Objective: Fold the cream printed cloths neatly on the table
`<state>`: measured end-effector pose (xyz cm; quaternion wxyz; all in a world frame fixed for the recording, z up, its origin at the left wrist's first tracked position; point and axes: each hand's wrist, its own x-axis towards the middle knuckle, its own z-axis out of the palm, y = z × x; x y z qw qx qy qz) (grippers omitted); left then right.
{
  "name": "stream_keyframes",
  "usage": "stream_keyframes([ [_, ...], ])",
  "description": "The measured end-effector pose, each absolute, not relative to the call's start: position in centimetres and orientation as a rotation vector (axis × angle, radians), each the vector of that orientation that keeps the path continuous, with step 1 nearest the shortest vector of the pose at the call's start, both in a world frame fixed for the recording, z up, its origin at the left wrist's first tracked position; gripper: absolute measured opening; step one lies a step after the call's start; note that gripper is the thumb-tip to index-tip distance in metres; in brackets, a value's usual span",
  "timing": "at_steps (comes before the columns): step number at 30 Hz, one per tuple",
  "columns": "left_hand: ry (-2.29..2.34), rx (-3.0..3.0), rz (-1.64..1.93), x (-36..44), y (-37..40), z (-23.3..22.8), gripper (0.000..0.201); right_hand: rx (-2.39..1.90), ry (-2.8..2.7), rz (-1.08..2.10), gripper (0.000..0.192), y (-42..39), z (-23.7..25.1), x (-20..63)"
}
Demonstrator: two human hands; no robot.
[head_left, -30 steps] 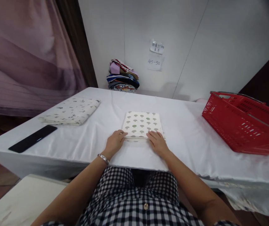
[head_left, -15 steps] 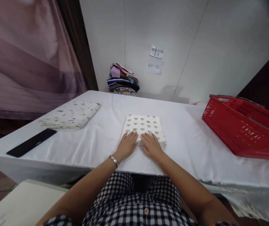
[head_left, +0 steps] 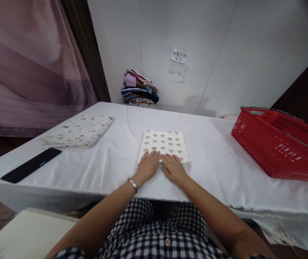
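Nearest the camera I see a black-and-white checked shirt (head_left: 154, 233) with a small button, and both bare forearms reaching forward over the front edge of the white cloth-covered table (head_left: 218, 169). My left hand (head_left: 147, 166), with a silver bracelet (head_left: 133, 185) on its wrist, lies flat and open, palm down, fingers together, on the near edge of the folded cream cloth printed with small grey mushroom shapes (head_left: 166, 144). My right hand (head_left: 173, 167) lies just beside it, also open and flat, its fingertips on the same near edge; the two hands almost touch at the thumbs. Neither hand grips anything; both press down on the fabric.

That folded cloth sits square in the middle of the table, a little back from the front edge, its far half uncovered. Off to the left, near the table's front corner, a long flat black device (head_left: 31, 164) lies at a slant. Just behind it rests a second folded cream cloth with a scattered dark print (head_left: 78, 126), well apart from the one under my hands. On the right side stands a red plastic basket with slotted walls (head_left: 277, 144), tilted slightly, part of it beyond the picture's edge.

At the far edge, against the pale wall, a stack of folded multicoloured fabrics (head_left: 139, 88) is piled up. Above and to the right of it two small paper notes (head_left: 178, 64) are stuck to the wall; the lower one reads 45-50. A mauve curtain (head_left: 30, 61) hangs at the far left.
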<state>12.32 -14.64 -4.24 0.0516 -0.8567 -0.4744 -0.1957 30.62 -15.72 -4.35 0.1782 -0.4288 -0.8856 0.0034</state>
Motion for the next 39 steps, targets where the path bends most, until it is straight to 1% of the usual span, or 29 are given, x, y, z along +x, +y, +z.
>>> stream_keyframes([
  [5, -1.449, -2.62, -0.588, 12.0, -14.7, -4.9, 0.039, -1.416, -2.448, 0.016, 0.046, -15.3, -3.9, 33.8],
  [10, -1.537, -2.668, -0.599, 12.3, -15.1, -4.0, 0.039, -1.531, -2.363, -0.03, 0.05, -15.4, -4.9, 37.2],
  [15, -1.627, -2.721, -0.721, 12.3, -14.1, -1.7, 0.039, -1.544, -2.352, -0.022, 0.053, -15.6, -5.5, 37.1],
  [19, -1.832, -2.532, -0.765, 11.4, -12.6, -1.6, 0.036, -1.569, -2.359, 0.03, 0.051, -15.7, -4.4, 36.9],
  [23, -1.897, -2.504, -0.736, 10.8, -12.0, -3.0, 0.037, -1.571, -2.342, 0.076, 0.048, -15.1, -2.0, 35.4],
  [27, -1.907, -2.489, -0.726, 10.8, -11.9, -3.8, 0.038, -1.42, -2.411, 0.22, 0.05, -13.5, 0.2, 31.0],
  [30, -1.935, -2.494, -0.7, 10.8, -11.8, -3.9, 0.039, -1.312, -2.536, 0.405, 0.053, -12.0, 0.7, 27.7],
  [33, -1.95, -2.495, -0.693, 10.7, -11.7, -3.9, 0.04, -1.304, -2.624, 0.519, 0.056, -10.2, 0.2, 26.9],
  [35, -1.949, -2.497, -0.708, 10.7, -11.7, -3.9, 0.041, -1.349, -2.636, 0.504, 0.056, -8.9, -0.5, 28.2],
  [39, -1.944, -2.52, -0.743, 10.8, -12.1, -3.9, 0.042, -1.611, -2.525, 0.309, 0.055, -6.7, -1.6, 32.3],
])
